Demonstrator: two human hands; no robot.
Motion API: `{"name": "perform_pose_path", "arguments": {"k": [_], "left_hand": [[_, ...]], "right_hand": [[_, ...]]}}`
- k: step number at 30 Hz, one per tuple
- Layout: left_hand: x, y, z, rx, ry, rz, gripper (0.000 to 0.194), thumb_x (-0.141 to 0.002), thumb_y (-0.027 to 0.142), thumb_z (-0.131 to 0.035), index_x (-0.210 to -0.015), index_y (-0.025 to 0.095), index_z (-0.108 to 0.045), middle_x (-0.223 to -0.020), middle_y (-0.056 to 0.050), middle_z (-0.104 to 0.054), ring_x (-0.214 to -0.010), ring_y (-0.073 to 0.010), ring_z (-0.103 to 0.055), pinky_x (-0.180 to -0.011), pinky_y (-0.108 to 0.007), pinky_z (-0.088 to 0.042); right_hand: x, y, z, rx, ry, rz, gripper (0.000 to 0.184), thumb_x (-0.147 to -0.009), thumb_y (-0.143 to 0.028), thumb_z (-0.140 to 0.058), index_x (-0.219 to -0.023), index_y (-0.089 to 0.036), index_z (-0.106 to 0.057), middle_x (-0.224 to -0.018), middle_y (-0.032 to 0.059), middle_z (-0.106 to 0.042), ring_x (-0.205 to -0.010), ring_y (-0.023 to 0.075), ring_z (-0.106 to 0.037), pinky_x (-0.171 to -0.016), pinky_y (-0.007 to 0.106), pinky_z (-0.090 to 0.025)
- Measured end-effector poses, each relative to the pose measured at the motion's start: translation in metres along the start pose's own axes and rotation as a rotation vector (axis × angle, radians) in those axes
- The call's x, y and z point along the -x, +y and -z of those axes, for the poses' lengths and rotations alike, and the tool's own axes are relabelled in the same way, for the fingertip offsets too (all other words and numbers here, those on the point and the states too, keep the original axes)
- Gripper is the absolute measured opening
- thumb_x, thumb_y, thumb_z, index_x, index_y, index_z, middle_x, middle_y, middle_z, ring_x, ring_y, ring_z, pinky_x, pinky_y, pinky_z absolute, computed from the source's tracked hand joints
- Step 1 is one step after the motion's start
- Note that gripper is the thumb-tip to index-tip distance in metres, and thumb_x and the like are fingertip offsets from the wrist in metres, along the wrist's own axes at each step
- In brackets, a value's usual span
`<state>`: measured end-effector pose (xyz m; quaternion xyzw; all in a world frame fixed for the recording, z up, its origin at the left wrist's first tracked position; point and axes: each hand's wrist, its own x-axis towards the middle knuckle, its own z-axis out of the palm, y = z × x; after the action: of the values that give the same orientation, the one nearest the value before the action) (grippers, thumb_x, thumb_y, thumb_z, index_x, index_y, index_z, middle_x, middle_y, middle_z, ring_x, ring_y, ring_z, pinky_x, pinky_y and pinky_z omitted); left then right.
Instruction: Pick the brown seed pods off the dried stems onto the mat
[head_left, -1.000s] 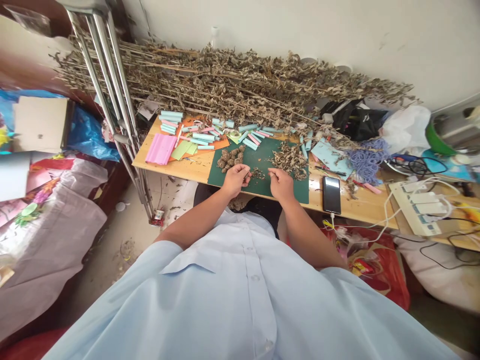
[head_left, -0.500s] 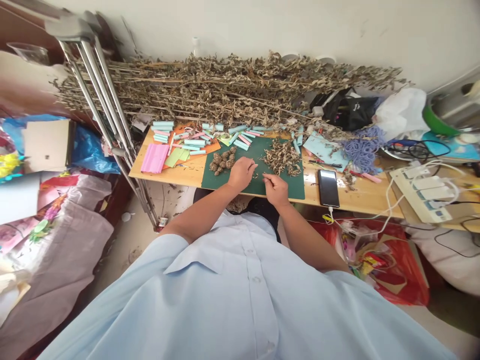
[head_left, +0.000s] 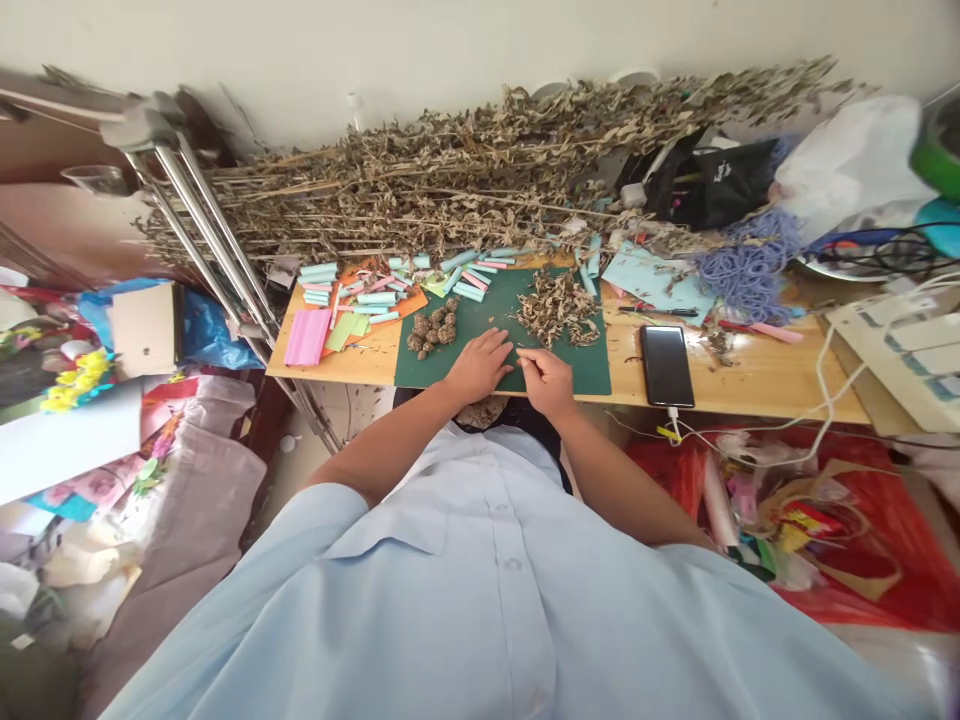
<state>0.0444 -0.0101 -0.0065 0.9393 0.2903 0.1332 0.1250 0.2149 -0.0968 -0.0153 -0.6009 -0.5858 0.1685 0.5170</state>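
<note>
The left hand [head_left: 478, 367] lies open and flat, with its fingers pointing far and to the right. The right hand [head_left: 546, 383] is pinched, with the thumb and first finger pressed together. I cannot tell if a tiny bit is in that pinch. The two hands are just beside each other, and both are on the near part of a green mat [head_left: 501, 298].

The mat sits on a wooden table [head_left: 750, 385], and its near edge runs along the table's near edge. Its long side goes left to right. Small brown balls [head_left: 433, 330] sit in a loose bunch on the mat, just far and left of the left hand. A pile of dry leaves [head_left: 557, 310] lies on the mat, far from the right hand. There is open green room between the hands and the leaves.

Left of the mat are blue-green paper rolls [head_left: 375, 298] and a pink paper stack [head_left: 307, 338]. To the right, a black phone [head_left: 667, 366] lies on the table with a white cord [head_left: 675, 425] going down over the near edge. Long dry branches [head_left: 420, 195] lie across the far side, pointing left and right. Past them is a black bag [head_left: 712, 180] with small white writing that I cannot read.
</note>
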Motion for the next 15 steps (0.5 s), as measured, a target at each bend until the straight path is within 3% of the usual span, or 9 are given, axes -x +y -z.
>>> {"name": "perform_pose_path", "arguments": {"k": [7, 11, 15], "left_hand": [[0.004, -0.014, 0.003, 0.083, 0.025, -0.112, 0.034, -0.099, 0.024, -0.052, -0.130, 0.016, -0.065, -0.146, -0.016, -0.060, -0.144, -0.0292, -0.049, -0.114, -0.054, -0.045], [0.008, -0.015, 0.017, 0.118, 0.099, -0.047, 0.044, -0.097, 0.032, -0.060, -0.139, 0.021, -0.060, -0.150, -0.014, -0.056, -0.148, -0.0314, -0.043, -0.117, -0.058, -0.041], [0.013, -0.013, 0.030, 0.231, 0.193, 0.061, 0.058, -0.098, 0.039, -0.057, -0.151, 0.019, -0.047, -0.154, -0.015, -0.052, -0.149, -0.0283, -0.043, -0.120, -0.052, -0.041]], "right_hand": [[0.001, 0.003, 0.004, -0.073, -0.026, 0.037, 0.023, -0.099, -0.029, -0.052, -0.108, -0.025, -0.074, -0.094, 0.0055, -0.076, -0.088, 0.0206, -0.073, -0.086, 0.038, -0.060], [0.001, 0.005, 0.005, -0.084, -0.044, 0.034, 0.023, -0.099, -0.029, -0.052, -0.108, -0.025, -0.074, -0.095, 0.0054, -0.076, -0.088, 0.0204, -0.073, -0.086, 0.038, -0.060], [0.001, 0.004, 0.007, -0.074, -0.051, 0.023, 0.024, -0.099, -0.030, -0.051, -0.107, -0.024, -0.074, -0.094, 0.0057, -0.076, -0.089, 0.0208, -0.073, -0.086, 0.038, -0.060]]}}
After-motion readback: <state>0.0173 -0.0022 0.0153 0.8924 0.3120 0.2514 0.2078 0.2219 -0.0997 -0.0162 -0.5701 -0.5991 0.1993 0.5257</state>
